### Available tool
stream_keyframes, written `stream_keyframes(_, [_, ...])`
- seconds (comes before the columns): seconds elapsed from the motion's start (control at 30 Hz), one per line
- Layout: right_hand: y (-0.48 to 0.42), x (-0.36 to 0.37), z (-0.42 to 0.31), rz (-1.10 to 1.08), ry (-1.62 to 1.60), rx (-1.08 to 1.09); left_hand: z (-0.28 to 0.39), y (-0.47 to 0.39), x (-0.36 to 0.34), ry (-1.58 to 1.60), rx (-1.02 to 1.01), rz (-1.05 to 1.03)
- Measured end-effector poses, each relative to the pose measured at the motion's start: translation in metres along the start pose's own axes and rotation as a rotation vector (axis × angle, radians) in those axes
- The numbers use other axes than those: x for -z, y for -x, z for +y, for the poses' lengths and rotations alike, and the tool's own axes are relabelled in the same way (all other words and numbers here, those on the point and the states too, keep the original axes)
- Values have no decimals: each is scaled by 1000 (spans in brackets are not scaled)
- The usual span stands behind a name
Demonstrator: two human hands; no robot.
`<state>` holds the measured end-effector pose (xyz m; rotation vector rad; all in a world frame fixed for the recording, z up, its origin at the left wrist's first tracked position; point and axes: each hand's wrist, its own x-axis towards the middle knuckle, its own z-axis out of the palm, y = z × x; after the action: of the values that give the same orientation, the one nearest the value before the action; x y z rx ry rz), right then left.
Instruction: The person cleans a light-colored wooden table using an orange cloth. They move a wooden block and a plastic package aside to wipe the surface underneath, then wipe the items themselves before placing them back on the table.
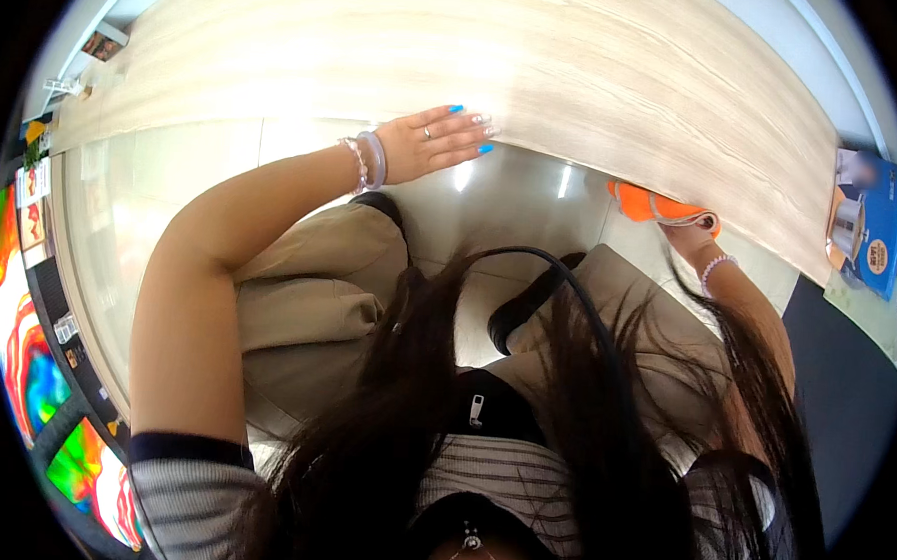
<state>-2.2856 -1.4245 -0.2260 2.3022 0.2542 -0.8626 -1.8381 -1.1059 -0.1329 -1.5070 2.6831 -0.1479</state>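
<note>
My left hand [428, 140] lies flat with its fingers stretched out at the near edge of a light wood-grain panel [652, 86]. It holds nothing; a ring, a bangle and a beaded bracelet are on that hand and wrist. On the right, my right hand [687, 241] is mostly hidden by an orange cloth [658, 205] with a pale trim. The cloth is bunched around the fingers and sits at the panel's near edge. Below the hands are my bent legs in beige trousers [327, 297].
A blue printed box [882, 224] with a picture of a pot stands at the right, above a dark panel [844, 335]. Colourful screens [33, 337] line the left side. Shiny floor tiles [527, 193] show below the panel. Long dark hair [390, 405] covers part of the view.
</note>
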Motion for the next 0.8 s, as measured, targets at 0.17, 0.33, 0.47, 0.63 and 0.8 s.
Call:
stream_keyframes(0.17, [23, 64, 2, 230, -828, 25, -30, -2, -14, 76, -110, 25])
stream_keyframes(0.33, [34, 128, 11, -255, -2689, -115, -34, -4, -13, 118, -179, -44])
stream_keyframes(0.47, [56, 150, 28, 191, -3350, -80, -29, 1, -15, 126, -150, -100])
stream_keyframes(0.63, [62, 214, 138, 834, -3029, 88, -31, -7, -5, 177, -159, -198])
stream_keyframes(0.8, [-4, 262, 163, 786, -1941, 12, -36, -4, 8, 268, -143, -286])
